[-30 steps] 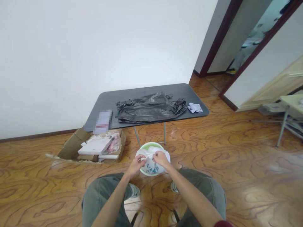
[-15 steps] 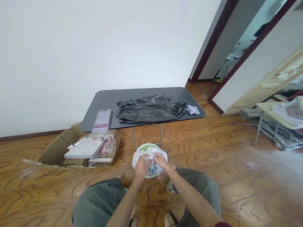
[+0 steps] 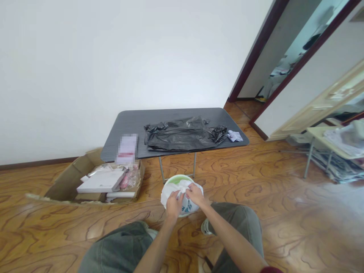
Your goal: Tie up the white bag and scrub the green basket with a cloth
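A white plastic bag (image 3: 168, 190) with blue-green print lies gathered over a round green-and-white bin (image 3: 178, 178) on the floor between my legs. My left hand (image 3: 174, 204) pinches the bunched plastic at the middle of the bag. Close beside it, my right hand (image 3: 195, 193) also has its fingers closed on the gathered part. The fingertips of both hands nearly meet there. What is inside the bin is hidden by the bag and my hands.
A dark folding table (image 3: 133, 117) stands ahead, bearing a flat black plastic bag (image 3: 182, 134), a crumpled white piece (image 3: 234, 136) and a blurred white packet (image 3: 127, 149). An open cardboard box (image 3: 68, 176) holding white boxes sits at left. A small table (image 3: 320, 133) stands at right.
The view has shifted slightly, so the table appears a little lower. Both hands remain on the gathered plastic, with only a small change in finger position.
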`<state>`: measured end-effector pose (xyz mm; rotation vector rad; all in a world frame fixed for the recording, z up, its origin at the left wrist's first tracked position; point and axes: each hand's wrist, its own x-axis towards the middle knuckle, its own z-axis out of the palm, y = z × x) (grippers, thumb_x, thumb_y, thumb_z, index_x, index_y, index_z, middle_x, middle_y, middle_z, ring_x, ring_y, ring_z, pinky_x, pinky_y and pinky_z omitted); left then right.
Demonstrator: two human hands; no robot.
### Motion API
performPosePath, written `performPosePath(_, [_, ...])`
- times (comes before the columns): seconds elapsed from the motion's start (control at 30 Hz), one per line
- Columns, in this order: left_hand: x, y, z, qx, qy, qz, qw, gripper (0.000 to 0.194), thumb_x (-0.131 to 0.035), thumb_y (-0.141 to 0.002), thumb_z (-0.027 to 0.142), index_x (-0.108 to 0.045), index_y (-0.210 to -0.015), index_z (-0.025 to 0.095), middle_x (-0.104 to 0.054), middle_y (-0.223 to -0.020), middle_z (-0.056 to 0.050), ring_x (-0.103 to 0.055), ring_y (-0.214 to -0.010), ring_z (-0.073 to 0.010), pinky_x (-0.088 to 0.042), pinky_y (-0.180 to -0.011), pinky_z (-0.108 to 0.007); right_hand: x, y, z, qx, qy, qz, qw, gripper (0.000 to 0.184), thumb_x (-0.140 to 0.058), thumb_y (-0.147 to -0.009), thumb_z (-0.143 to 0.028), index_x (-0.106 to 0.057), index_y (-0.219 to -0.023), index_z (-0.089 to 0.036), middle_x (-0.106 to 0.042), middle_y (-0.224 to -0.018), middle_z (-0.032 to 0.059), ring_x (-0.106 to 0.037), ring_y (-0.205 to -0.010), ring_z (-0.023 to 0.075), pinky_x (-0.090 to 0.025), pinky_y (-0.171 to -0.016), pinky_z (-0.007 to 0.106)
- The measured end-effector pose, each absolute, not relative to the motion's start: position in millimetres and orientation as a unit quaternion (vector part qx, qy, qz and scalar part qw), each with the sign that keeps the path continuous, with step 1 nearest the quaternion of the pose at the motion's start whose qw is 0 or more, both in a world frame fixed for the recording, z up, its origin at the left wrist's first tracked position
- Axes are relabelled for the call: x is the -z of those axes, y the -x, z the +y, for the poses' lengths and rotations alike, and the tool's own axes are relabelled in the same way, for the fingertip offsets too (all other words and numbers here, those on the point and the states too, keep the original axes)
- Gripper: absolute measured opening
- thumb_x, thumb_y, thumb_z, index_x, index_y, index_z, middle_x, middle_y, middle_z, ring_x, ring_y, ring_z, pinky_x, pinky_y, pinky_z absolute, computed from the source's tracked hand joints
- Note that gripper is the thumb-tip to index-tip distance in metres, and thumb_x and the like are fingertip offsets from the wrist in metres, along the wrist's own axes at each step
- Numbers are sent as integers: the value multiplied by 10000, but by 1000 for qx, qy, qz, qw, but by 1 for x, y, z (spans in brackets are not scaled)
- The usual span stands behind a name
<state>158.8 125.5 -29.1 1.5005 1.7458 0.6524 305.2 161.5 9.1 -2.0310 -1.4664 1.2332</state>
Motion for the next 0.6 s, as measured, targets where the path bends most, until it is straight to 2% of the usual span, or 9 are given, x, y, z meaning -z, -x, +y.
performPosePath(0.17, [28,-154,130,-243,-594,662,387,305,-602,-1037,292,-861,-1138,166,-861,-1226,-196,-812,-1163,-336,-586,-1063,-427,-7,-300,158,-467,717,-480,192,173,-561,-954,-102,-518,-909,-263,-704,-724,-50,-757,-790,158,-485,-776,237])
performPosePath(0.3, [32,-151,130,-235,-601,646,408,288,-608,-1036,300,-872,-1072,191,-881,-1192,-156,-821,-1134,-311,-588,-1046,-391,0,-301,154,-461,701,-508,197,178,-564,-937,-115,-489,-919,-275,-674,-716,-57,-731,-791,171,-468,-777,248])
performPosePath(0.47, [25,-148,128,-209,-611,646,406,337,-578,-1063,346,-854,-1147,172,-868,-1226,-180,-810,-1160,-320,-576,-1052,-396,8,-300,151,-443,687,-535,215,148,-557,-924,-141,-501,-925,-278,-634,-729,-56,-688,-789,182,-457,-777,259])
performPosePath(0.6, [7,-149,134,-149,-651,649,365,380,-560,-1095,412,-826,-1213,168,-837,-1308,-206,-784,-1242,-330,-556,-1082,-394,13,-300,148,-423,686,-546,229,104,-557,-930,-176,-522,-924,-274,-654,-790,-34,-684,-824,185,-459,-786,261])
